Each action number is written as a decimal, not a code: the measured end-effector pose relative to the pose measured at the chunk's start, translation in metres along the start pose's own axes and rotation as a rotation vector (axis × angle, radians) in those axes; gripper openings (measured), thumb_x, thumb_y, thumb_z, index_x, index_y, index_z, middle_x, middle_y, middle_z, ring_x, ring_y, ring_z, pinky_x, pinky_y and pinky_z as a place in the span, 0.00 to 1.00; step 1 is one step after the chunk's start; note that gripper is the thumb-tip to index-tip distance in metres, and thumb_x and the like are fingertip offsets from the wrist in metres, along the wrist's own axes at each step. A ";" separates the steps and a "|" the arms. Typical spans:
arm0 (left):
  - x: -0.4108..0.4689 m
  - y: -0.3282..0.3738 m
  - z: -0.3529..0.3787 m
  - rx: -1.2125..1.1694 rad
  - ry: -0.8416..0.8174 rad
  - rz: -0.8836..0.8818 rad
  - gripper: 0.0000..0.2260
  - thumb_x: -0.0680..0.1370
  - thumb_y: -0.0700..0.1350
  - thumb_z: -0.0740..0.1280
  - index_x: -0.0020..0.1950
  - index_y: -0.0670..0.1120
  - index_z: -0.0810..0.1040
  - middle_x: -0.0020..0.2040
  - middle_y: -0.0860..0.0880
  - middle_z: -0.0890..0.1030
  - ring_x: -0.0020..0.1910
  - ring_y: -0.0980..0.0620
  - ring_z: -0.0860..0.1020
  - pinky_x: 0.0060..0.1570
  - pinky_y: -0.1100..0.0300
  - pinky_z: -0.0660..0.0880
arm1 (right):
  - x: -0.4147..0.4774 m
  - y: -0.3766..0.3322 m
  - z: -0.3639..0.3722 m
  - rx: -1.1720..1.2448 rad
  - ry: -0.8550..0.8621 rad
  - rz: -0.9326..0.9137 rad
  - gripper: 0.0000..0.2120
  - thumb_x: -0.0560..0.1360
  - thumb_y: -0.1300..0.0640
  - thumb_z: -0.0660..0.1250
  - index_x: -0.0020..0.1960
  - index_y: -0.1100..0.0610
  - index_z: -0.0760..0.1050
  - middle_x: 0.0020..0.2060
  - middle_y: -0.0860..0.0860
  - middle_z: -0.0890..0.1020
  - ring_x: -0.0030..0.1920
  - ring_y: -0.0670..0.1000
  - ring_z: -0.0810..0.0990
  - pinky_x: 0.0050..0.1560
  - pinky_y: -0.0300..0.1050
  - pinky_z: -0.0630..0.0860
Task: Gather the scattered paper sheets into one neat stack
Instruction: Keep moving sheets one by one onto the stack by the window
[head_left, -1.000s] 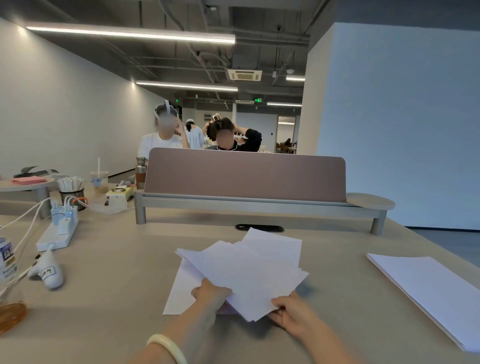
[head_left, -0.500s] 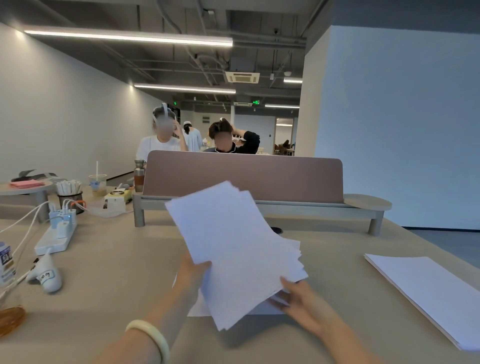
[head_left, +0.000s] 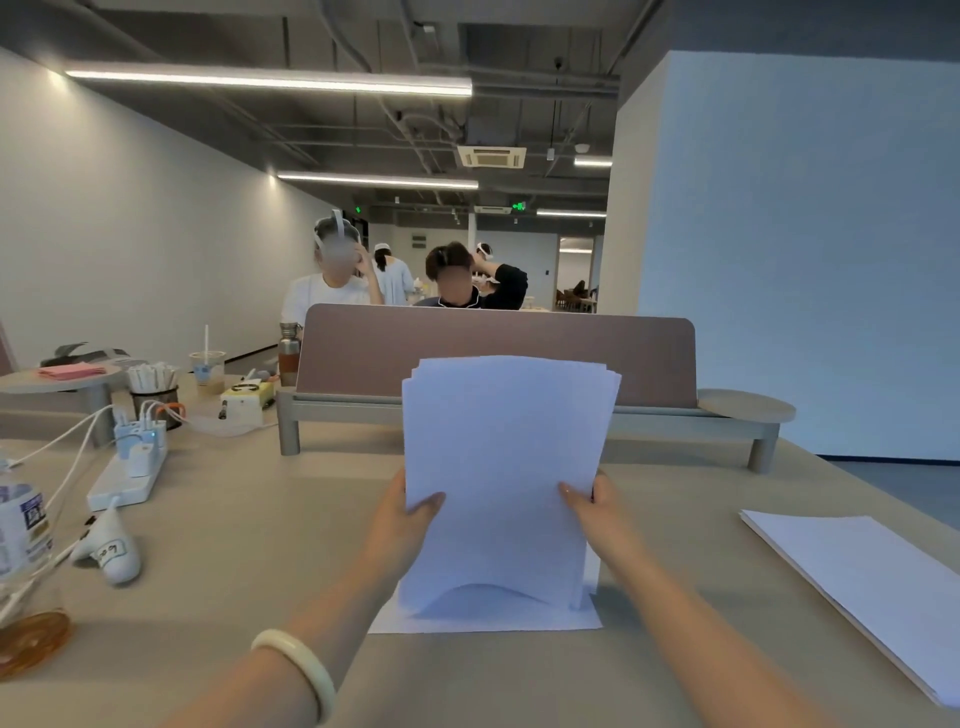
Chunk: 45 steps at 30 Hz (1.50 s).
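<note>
A bundle of white paper sheets (head_left: 501, 467) stands upright on its lower edge in the middle of the beige table (head_left: 234, 545). My left hand (head_left: 402, 525) grips its left side and my right hand (head_left: 597, 512) grips its right side. The top edges are slightly uneven and the front sheet bows out near the bottom. One more sheet (head_left: 587, 618) lies flat under the bundle. A separate flat stack of white paper (head_left: 872, 582) rests at the table's right edge.
A brown divider screen (head_left: 498, 353) on a grey rail crosses the table behind the sheets. At the left are a power strip (head_left: 130, 467) with cables, a white pear-shaped object (head_left: 111, 551), a bottle (head_left: 21, 525) and cups. Two people sit beyond the divider.
The loose sheets were lifted off the table, turned upright and squared between both hands. My hands moved from the bottom corners to the two sides.
</note>
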<state>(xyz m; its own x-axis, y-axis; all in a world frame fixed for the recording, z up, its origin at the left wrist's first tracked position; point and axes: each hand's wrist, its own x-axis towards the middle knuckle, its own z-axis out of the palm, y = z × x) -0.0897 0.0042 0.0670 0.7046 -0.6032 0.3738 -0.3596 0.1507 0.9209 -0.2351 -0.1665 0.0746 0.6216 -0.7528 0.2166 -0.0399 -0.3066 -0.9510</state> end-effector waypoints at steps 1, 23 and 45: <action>0.002 0.002 0.001 -0.009 0.006 -0.007 0.14 0.79 0.40 0.62 0.58 0.58 0.71 0.52 0.62 0.78 0.50 0.62 0.77 0.42 0.66 0.73 | 0.002 -0.002 0.002 0.000 0.016 -0.001 0.14 0.78 0.55 0.61 0.62 0.54 0.71 0.56 0.49 0.80 0.55 0.51 0.79 0.57 0.49 0.75; -0.017 -0.039 0.021 0.043 0.130 -0.136 0.17 0.82 0.38 0.52 0.71 0.49 0.63 0.59 0.52 0.72 0.60 0.51 0.71 0.57 0.59 0.65 | -0.020 0.023 0.035 0.101 0.129 0.137 0.12 0.75 0.60 0.59 0.58 0.53 0.67 0.46 0.49 0.78 0.46 0.50 0.76 0.50 0.49 0.73; -0.023 -0.050 0.049 0.264 0.162 -0.247 0.07 0.82 0.37 0.52 0.57 0.47 0.65 0.51 0.48 0.73 0.54 0.43 0.74 0.50 0.58 0.66 | -0.023 0.057 0.038 0.002 0.144 0.197 0.13 0.73 0.73 0.51 0.51 0.58 0.65 0.39 0.51 0.75 0.34 0.46 0.71 0.30 0.38 0.65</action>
<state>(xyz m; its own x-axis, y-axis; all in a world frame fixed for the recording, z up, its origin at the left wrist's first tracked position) -0.1180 -0.0277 0.0068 0.8691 -0.4620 0.1769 -0.2976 -0.2025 0.9330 -0.2221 -0.1447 0.0067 0.4844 -0.8731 0.0562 -0.1478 -0.1450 -0.9783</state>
